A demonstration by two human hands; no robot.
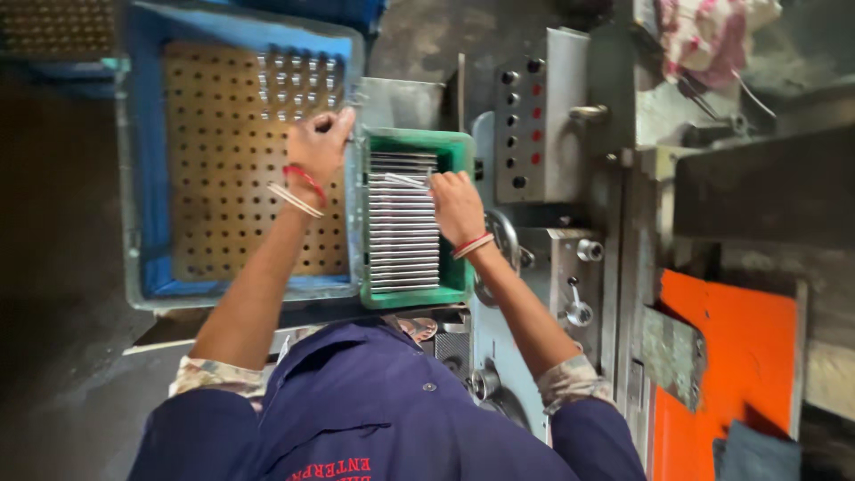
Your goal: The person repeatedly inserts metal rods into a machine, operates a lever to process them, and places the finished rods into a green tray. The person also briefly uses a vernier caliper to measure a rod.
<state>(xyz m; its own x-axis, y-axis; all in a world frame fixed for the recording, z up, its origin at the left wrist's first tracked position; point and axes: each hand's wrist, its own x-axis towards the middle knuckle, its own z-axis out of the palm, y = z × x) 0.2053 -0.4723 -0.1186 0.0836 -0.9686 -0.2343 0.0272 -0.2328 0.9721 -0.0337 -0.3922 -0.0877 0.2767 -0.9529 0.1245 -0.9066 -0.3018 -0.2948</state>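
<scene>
My left hand (319, 142) is over the right side of a brown perforated board (223, 169) that lies in a blue crate (147, 178); its fingers are closed on a small metal rod near a cluster of rods (294, 85) standing in the board's holes. My right hand (456, 203) rests in a green tray (456, 151) filled with several metal rods (403, 236) laid side by side, fingers pinching one rod (405, 180) at the top of the stack. Both wrists wear red and white bands.
A grey machine with a button panel (521, 125), a handwheel (505, 240) and knobs stands to the right of the green tray. An orange panel (730, 356) sits at the lower right. A pink cloth (712, 31) lies on top of the machine. The floor to the left is dark.
</scene>
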